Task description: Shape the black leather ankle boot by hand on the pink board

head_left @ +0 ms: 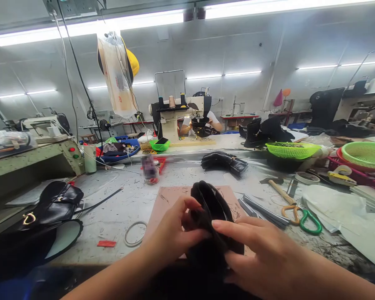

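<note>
Between my hands is a black leather boot upper (pixel 211 200), standing over the near edge of a pinkish work board (pixel 167 202) with its opening upward. My left hand (pixel 178 225) pinches the left edge of that opening between thumb and fingers. On the other side, my right hand (pixel 262 246) grips the near right edge, its index finger pressed along the rim. The lower part of the upper falls into shadow near my lap. Another black upper with a buckle (pixel 225 162) lies beyond the board.
Right of the board are grey strips (pixel 264 210), scissors (pixel 311 221), a hammer (pixel 279 191) and a green basket (pixel 292 150). A tape ring (pixel 136 233) and a red strip (pixel 106 243) lie left. Black buckled uppers (pixel 61 200) pile far left. A person (pixel 215 123) works behind a sewing machine (pixel 171 121).
</note>
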A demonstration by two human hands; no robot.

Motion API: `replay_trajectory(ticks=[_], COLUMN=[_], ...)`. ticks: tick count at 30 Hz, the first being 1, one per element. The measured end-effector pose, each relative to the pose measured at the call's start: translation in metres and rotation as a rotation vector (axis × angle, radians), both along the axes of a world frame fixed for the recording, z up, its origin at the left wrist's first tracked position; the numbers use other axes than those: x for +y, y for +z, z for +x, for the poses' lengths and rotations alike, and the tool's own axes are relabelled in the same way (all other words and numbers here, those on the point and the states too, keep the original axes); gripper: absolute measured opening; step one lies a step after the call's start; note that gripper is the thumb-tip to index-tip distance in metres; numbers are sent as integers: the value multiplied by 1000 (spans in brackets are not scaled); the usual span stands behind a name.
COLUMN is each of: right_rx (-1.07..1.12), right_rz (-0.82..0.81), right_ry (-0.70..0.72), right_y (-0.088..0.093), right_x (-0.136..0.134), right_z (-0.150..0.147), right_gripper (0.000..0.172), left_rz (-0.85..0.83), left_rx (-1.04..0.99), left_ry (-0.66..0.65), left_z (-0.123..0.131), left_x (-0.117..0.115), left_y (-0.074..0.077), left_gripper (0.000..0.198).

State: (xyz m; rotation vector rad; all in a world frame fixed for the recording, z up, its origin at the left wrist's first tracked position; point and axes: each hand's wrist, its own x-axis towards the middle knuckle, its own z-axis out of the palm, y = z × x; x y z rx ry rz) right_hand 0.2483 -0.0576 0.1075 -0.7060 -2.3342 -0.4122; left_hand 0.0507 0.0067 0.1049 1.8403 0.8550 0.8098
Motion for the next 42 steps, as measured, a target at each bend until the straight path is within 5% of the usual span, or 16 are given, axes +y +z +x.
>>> replay_trajectory(ticks=[3, 8, 15, 20, 24, 29, 32, 42], right_rx=[-5, 43, 12, 89, 164, 233, 203, 169], right_rz=[1, 11, -220, -372, -310, -273, -359, -419], right_ry=[-31, -92, -121, -37, -130, -170, -90, -143], right_y=[5, 10, 19, 22, 16, 11, 14, 15], right_x=[-2, -2, -1, 6, 23, 38, 40, 38], right_z=[-1, 3, -1, -3, 1, 4, 6, 9], right_gripper=[23, 20, 14, 17, 20, 25, 20, 15], left_rz=[-209, -287, -94, -63, -59, 3, -76, -194], left_rx=[-165, -303, -159, -105, -138, -92, -130, -214], left_ry=[-127, -165, -240, -191, -189, 33, 42, 29], left_z=[1, -3, -12, -16, -14, -5, -4, 0], left_x=[0, -1, -4, -3, 0, 5, 10, 12], left_y=[7, 14, 22, 22, 15, 8, 6, 5], left_gripper=[22, 28, 12, 24, 34, 16, 18, 29])
